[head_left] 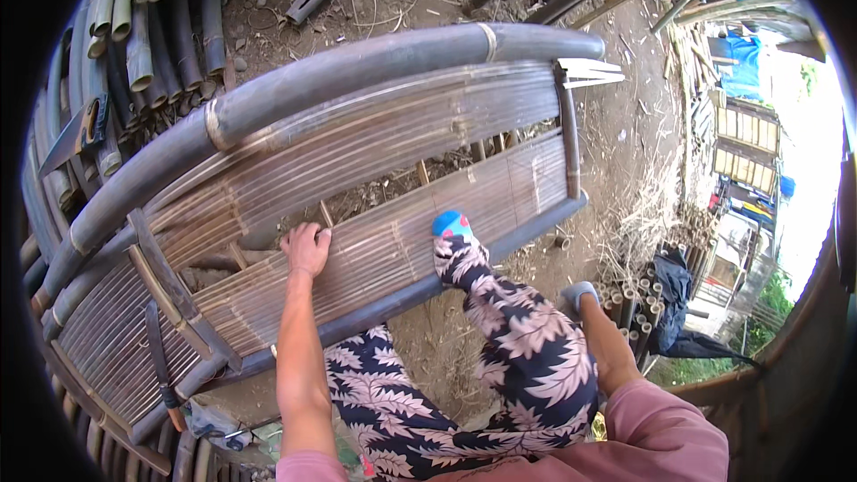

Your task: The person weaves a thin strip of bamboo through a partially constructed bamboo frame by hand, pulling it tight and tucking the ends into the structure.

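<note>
A long bamboo bench [522, 180] of thin split slats stretches across the view, with a thick dark bamboo rail [357, 74] along its far side. My left hand [306, 248] is bare and rests on the far edge of the seat slats, its fingers curled over that edge beside a gap. One of my feet, in a blue sock with pink spots [453, 225], stands on the seat. My right hand [580, 293] is at the right, away from the bench, in what looks like a grey glove. Its fingers are too small and blurred to make out.
A hand saw [79, 134] lies on stacked bamboo poles [120, 0] at the far left. A long blade with an orange handle [174, 412] leans at the bench's left end. Pale strips [594, 71] jut from its right end. Cut bamboo [638, 312] is bundled at the right.
</note>
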A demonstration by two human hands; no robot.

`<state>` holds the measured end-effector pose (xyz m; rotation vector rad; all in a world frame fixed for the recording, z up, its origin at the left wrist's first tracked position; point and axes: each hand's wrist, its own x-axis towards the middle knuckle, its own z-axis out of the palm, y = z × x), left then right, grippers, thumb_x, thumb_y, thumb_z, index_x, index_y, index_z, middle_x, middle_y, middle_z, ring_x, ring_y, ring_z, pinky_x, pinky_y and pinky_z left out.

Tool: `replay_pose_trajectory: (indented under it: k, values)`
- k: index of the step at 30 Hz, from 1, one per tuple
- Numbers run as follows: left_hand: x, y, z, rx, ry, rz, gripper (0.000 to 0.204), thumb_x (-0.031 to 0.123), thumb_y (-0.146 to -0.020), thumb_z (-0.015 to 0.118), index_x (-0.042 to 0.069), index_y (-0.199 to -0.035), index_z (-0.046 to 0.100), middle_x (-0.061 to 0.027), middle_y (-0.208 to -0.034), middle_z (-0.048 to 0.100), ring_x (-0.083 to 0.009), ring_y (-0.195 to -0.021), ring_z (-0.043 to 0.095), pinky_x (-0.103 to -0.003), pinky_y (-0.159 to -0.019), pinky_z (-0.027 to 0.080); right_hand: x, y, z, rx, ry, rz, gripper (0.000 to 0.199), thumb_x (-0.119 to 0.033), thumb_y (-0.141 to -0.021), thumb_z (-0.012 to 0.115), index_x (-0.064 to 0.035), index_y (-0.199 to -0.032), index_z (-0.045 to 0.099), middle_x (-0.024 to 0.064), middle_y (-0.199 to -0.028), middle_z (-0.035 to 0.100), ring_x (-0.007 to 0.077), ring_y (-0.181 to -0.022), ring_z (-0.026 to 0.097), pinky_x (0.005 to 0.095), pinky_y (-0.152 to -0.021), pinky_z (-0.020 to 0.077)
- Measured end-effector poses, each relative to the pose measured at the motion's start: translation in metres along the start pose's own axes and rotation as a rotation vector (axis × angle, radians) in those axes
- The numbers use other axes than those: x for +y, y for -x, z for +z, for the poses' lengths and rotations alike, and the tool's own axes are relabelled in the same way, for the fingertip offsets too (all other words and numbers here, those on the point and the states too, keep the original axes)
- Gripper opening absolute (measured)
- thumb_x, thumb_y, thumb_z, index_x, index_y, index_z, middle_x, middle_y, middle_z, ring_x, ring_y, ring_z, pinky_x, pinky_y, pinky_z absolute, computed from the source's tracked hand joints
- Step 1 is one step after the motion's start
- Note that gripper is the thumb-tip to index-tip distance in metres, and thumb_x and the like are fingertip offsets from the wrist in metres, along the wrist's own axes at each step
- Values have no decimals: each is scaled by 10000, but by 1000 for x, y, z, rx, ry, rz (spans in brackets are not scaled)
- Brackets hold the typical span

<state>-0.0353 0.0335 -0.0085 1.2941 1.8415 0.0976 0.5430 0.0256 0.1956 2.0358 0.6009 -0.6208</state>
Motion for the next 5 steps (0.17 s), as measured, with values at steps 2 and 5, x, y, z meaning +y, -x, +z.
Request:
replay_pose_trajectory:
  k: [2, 5]
  values:
    - [14, -1, 6, 12, 18, -2, 313, 384, -880, 583, 106, -995, 668, -107, -1098, 623, -331, -1137, 505, -549, -1045, 271, -21, -1, -14, 250, 251, -73, 362, -285, -833, 652, -147, -1165, 698, 201, -1178, 664, 299, -1137, 637, 420, -928, 511]
    - [13, -3, 11, 73, 103, -50, 387, 412, -807, 663, 105, -1044, 664, -117, -1155, 616, -324, -1178, 493, -572, -1059, 240, -124, 18, -52, 421, 147, -755, 503, -340, -869, 633, -161, -1338, 596, 261, -1240, 615, 317, -1211, 591, 400, -1065, 424]
